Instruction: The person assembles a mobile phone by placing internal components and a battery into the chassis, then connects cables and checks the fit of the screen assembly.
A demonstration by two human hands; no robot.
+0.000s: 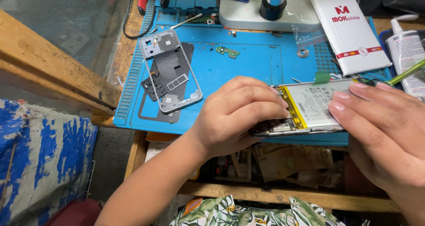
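An opened phone (305, 113) lies at the front edge of the blue work mat (248, 62), its white battery with a yellow side strip facing up. My left hand (234, 115) grips the phone's left end, fingers curled over the top. My right hand (385, 133) holds the right end, fingertips resting on the battery. A green-handled tool (405, 73) sticks out above my right hand; how it is held is hidden.
A silver phone frame (170, 71) lies on a dark back cover at the mat's left. A small green circuit board (228, 52), a microscope base (270, 11), a white box (349, 29), a white bottle (405, 53) and an open drawer of clutter (283, 164) surround the work.
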